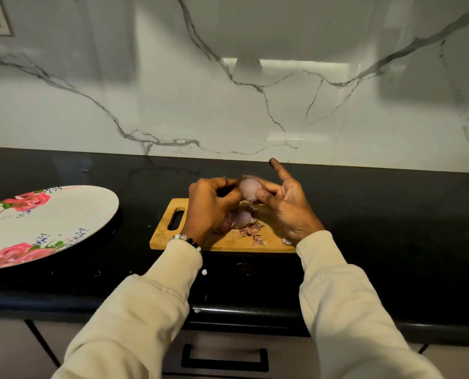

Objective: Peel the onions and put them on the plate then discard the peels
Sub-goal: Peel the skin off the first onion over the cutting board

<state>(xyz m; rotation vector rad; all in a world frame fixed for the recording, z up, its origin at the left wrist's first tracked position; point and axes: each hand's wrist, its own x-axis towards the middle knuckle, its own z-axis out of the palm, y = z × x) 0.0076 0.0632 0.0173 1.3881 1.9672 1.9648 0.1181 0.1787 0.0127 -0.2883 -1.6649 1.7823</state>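
Over a wooden cutting board [217, 243] on a black kitchen counter [391, 228], a person in cream sleeves works at an onion [248, 190], seen from the single head-worn camera. Right hand [288, 206] cradles the pale, mostly bare bulb between thumb and curled fingers, its forefinger sticking up clear of the work, apparently to steady the onion while leaving its near face open. Left hand [214, 203], a beaded bracelet [185, 240] at the wrist, has its fingers bunched against the onion's left side, pinching at what looks like a strip of skin, though the strip itself is too small to make out. Holding the bulb just above the board seems deliberate: purple peels [248, 225] lie heaped directly below the hands, with a few scraps near the board's front edge, so the litter stays in one spot for discarding. A flowered plate [63, 214] waits well to the left on the counter, holding no onion where it shows, suggesting the peeling stage is under way and nothing has been plated.
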